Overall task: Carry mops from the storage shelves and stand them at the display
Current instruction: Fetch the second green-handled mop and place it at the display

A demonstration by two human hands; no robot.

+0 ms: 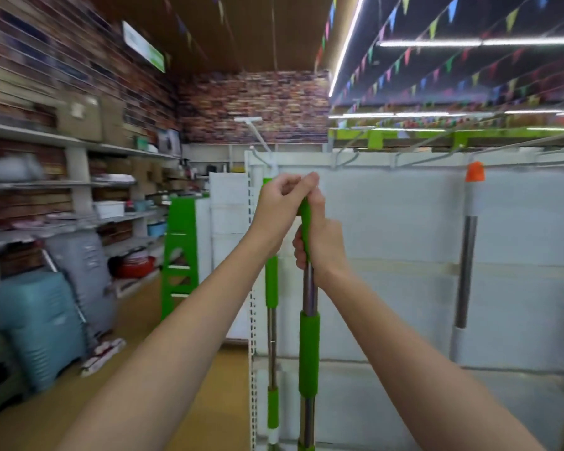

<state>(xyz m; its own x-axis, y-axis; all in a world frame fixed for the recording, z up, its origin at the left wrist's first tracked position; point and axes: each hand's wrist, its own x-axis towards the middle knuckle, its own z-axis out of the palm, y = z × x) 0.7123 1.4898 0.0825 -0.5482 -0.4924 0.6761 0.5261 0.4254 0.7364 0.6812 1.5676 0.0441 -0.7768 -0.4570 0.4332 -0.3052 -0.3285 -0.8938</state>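
White display rack (388, 222) is filling the far right w/ a back panel and hooked rails along its top. A second mop w/ green sleeves (271, 284) is standing upright against the rack's left post, just left of the held one & partly hidden behind the left forearm. A steel pole w/ orange cap (469, 242) is leaning on the panel, well apart to the right. A white T-shaped tool (253, 131) is sticking up above the rack's far left corner. Far left: storage shelves (79, 190) w/ boxes, tubs, a red bowl; a blue suitcase (39, 330) & a grey one are sitting near on the floor, a green stepladder (179, 255) is standing between shelves & rack.

Mop in hand (308, 346): steel shaft w/ green foam sleeves, standing upright at centre, just in front of the rack; its head isn't in view. Right hand (323, 245) is gripping the top green sleeve, fingers curled round it. Left hand (282, 203) is clenching over the very top end of the handle.
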